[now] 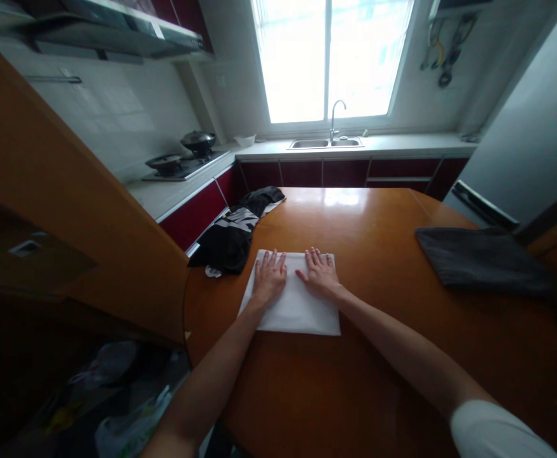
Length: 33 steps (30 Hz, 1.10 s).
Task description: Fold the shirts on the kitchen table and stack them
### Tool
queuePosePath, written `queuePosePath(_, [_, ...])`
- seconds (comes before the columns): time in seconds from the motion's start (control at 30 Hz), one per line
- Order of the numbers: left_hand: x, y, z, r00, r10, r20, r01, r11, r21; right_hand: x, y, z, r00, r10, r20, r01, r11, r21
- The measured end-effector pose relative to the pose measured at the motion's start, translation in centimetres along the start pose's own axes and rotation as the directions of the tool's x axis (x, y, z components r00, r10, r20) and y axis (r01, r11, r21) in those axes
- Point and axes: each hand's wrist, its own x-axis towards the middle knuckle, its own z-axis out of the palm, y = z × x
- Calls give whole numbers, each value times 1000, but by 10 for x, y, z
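A white folded cloth [302, 312] lies flat on the round orange-brown wooden table [378, 356]. My left hand [269, 278] rests palm-down on the cloth's far left part, fingers spread. My right hand [320, 275] presses flat on the cloth's far middle, right beside the left hand. Neither hand grips anything; both lie open on the fabric.
A crumpled black garment [233, 232] with white print hangs over the table's left edge. A folded dark grey cloth [479, 261] lies at the table's right. Behind are a counter with a sink and tap [328, 141], a stove with pans [183, 159], and bags on the floor [116, 407].
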Motion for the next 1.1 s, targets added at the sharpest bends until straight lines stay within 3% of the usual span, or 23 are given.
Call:
queuePosePath(0.17, [2, -2, 2, 1000, -11, 20, 11, 1000, -20, 2, 47, -11, 988, 148, 36, -147, 989, -27])
queuePosePath(0.3, [5, -3, 5, 1000, -9, 24, 9, 1000, -15, 3, 69, -26, 965, 251, -71, -252, 968, -12])
queuePosePath(0.37, [5, -3, 5, 1000, -13, 26, 14, 1000, -17, -3, 60, -33, 965, 213, -156, -213, 977, 15])
queuePosePath(0.47, [4, -3, 3, 1000, -12, 23, 13, 1000, -27, -25, 27, -34, 976, 9, -219, 1, 999, 46])
queuePosePath(0.53, [3, -2, 1, 1000, -6, 20, 7, 1000, -26, -48, 2, -27, 965, -163, -204, 175, 984, 42])
queuePosePath(0.63, [1, -1, -2, 1000, 1, 31, -1, 1000, -5, -79, -21, -10, 947, -298, -123, 305, 951, 51])
queuePosePath(0.8, [3, -1, -1, 999, 3, 50, -3, 1000, 6, -94, -23, -1, 965, -253, -73, 257, 966, 44])
queuePosePath(0.9, [7, -13, -2, 997, 3, 76, -2, 1000, -14, -93, -22, -3, 967, -248, -63, 250, 967, 36])
queuePosePath(1.1, [17, -55, -1, 966, -180, 184, 200, 975, -101, -109, -26, -2, 973, -218, -75, 221, 975, 33])
